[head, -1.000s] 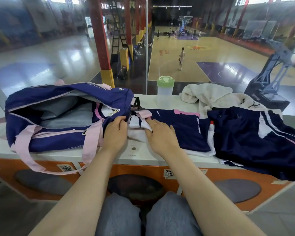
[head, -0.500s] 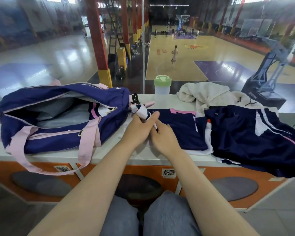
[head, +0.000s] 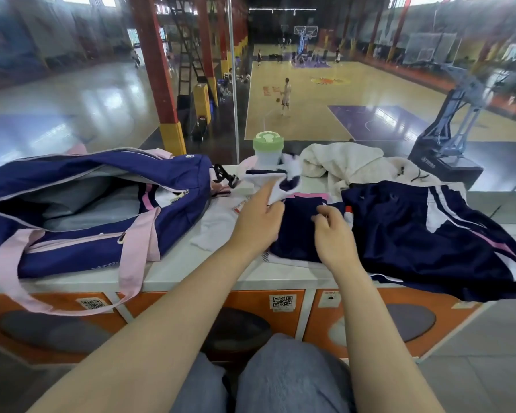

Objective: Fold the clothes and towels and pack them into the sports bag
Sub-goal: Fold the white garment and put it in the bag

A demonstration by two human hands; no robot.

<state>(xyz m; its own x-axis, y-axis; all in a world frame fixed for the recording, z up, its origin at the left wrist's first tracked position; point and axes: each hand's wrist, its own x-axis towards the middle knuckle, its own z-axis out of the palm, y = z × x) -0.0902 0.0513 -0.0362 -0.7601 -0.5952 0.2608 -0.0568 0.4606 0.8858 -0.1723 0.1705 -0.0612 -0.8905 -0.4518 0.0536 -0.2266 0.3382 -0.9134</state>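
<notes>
Navy sports bag (head: 81, 204) with pink straps, cream towel (head: 343, 162), green-lidded bottle (head: 267, 150)

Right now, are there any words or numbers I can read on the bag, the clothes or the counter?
No text here can be read.
QR stickers on the orange counter front: codes only, small print blurred.
Hoop base: white lettering, too blurred.
Bag: faint print low on its side, too small.
Court floor: red marks, unreadable.
Clothes: no lettering visible.
</notes>
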